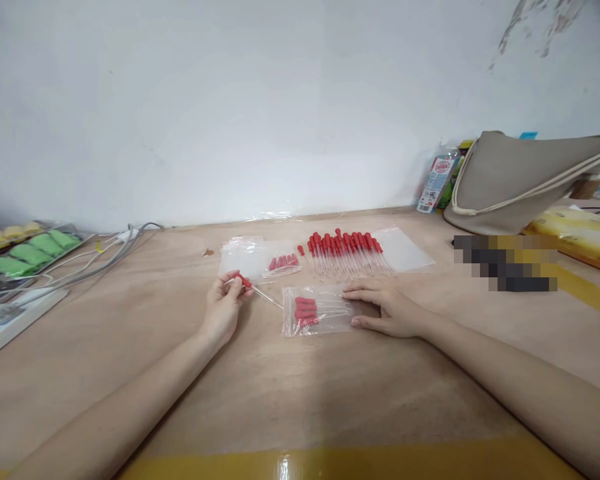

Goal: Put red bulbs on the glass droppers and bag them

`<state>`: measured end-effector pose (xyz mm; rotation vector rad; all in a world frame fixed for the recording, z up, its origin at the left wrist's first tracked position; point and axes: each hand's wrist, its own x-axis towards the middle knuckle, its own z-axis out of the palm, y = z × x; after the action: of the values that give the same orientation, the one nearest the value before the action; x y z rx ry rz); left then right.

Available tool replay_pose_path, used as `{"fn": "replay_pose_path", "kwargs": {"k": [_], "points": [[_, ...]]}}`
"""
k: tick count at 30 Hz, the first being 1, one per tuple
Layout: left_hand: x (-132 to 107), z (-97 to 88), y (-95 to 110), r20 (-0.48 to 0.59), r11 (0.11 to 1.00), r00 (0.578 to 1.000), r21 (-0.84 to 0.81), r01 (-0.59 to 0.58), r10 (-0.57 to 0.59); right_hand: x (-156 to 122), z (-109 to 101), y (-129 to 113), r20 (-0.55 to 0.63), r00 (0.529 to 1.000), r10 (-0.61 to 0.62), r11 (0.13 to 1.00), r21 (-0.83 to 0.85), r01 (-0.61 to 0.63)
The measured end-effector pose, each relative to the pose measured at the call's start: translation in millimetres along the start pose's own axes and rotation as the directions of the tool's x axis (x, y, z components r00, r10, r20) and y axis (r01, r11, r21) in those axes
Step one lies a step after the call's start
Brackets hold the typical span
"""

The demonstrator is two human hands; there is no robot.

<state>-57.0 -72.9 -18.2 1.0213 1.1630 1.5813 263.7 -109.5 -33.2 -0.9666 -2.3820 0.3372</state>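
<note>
Between the thumb and fingers of my left hand (225, 300) is a dropper with a red rubber bulb (243, 280). Its thin clear tube (266, 297) slants down to the right, the tip close to the mouth end of a clear zip bag (333, 327). Several red-bulbed droppers (306, 311) lie side by side inside that bag, bulbs to the left. My right hand (385, 308) rests on the bag's right end, its fingers stretched out and apart. Behind the bag spreads a row of many loose red-bulbed droppers (347, 250).
Behind my left hand, a filled bag of red-bulbed droppers (283, 261) lies on flat clear bags (240, 257). Another flat bag (405, 248) lies right of the loose row. Cables and a power strip (20, 320) sit left; a grey drawstring bag (515, 180) and bottle (436, 180) stand right.
</note>
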Motion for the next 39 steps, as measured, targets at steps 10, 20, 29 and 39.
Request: {"fn": "replay_pose_path", "kwargs": {"k": [10, 20, 29, 39], "points": [[-1.8, 5.4, -7.7, -0.025, 0.996, 1.000, -0.085, -0.012, 0.010, 0.0, -0.5, 1.2, 0.016, 1.000, 0.012, 1.000, -0.022, -0.012], [-14.2, 7.0, -3.0, 0.145, 0.983, 0.986, 0.174, 0.060, -0.086, -0.5, 0.1, 1.3, 0.016, 1.000, 0.014, 1.000, -0.011, -0.014], [-16.8, 11.6, -4.6, 0.331, 0.876, 0.944, 0.457, -0.153, -0.007, -0.7, 0.8, 2.2, 0.009, 1.000, 0.000, 1.000, -0.012, 0.000], [-13.2, 23.3, -18.8, 0.395, 0.856, 0.917, 0.453, -0.250, 0.059, -0.8, 1.0, 4.1, 0.005, 1.000, -0.007, 0.999, -0.037, 0.007]]}}
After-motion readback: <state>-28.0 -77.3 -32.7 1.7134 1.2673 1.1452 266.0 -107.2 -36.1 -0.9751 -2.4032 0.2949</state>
